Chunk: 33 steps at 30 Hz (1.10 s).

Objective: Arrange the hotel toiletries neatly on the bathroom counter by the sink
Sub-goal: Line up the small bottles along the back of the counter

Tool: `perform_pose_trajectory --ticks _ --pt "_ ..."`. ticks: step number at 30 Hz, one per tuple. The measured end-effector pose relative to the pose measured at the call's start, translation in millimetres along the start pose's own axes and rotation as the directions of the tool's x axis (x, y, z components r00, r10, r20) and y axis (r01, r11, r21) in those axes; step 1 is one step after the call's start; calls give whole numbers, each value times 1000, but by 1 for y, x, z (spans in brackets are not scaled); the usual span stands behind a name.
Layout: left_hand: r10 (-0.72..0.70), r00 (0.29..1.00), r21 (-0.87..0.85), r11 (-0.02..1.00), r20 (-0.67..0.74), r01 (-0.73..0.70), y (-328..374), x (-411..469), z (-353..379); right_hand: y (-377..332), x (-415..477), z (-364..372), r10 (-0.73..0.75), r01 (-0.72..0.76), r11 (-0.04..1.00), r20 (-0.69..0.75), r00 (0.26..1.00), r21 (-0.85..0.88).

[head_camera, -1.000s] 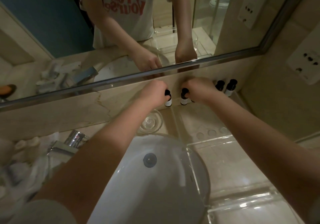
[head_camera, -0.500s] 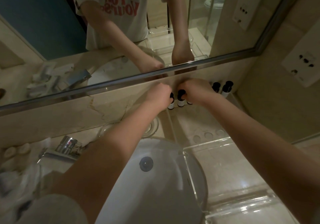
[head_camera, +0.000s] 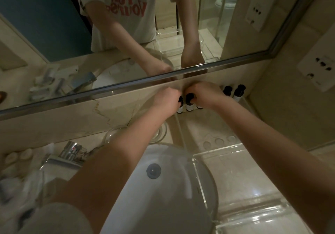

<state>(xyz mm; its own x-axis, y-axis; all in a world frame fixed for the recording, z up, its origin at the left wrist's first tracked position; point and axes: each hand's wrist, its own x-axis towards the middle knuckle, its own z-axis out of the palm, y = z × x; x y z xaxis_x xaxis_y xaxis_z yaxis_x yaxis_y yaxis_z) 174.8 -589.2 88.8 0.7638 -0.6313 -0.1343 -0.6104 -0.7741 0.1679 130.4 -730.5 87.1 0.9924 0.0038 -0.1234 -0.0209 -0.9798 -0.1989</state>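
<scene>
Five small black-capped toiletry bottles stand upright in a row at the back of the counter (head_camera: pixel 208 123), against the wall below the mirror (head_camera: pixel 126 34) and just right of the sink (head_camera: pixel 163 194). The left hand (head_camera: pixel 167 100) reaches over the basin with its fingers curled round the leftmost bottle (head_camera: pixel 180 109), hiding most of its cap. The right hand (head_camera: pixel 205 94) comes in from the other side, its fingers bent down and pinching the cap of the second bottle (head_camera: pixel 189 105), which stands just beside the first. A third bottle (head_camera: pixel 199 106) shows only its pale base under that palm; whether the hand grips it too cannot be told. The fourth bottle (head_camera: pixel 227 90) and fifth bottle (head_camera: pixel 239 93) stand further right, close together near the corner, with no hand on them. A clear tray (head_camera: pixel 235 163) lies on the counter in front.
</scene>
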Motion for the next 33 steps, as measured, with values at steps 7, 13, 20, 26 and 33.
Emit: perform_pose_trajectory --ticks 7,13,20,26,33 --pt "12 1000 34 999 -6 -12 2 -1 -2 -1 -2 -1 8 -9 1000 -10 1000 -26" --pt "13 1000 46 999 -9 -13 2 -2 -3 -1 -4 -2 2 -3 999 -26 1000 -34" --pt "6 999 92 996 -39 -2 1 -12 -7 -4 -14 -9 -11 8 999 -50 999 -47" --pt "-47 997 89 995 -65 52 -9 -47 -23 -16 -45 -14 24 -33 998 -190 982 -47" --pt "-115 986 44 992 -118 121 -27 -126 -37 -62 -107 -17 44 -55 998 -271 962 -34"
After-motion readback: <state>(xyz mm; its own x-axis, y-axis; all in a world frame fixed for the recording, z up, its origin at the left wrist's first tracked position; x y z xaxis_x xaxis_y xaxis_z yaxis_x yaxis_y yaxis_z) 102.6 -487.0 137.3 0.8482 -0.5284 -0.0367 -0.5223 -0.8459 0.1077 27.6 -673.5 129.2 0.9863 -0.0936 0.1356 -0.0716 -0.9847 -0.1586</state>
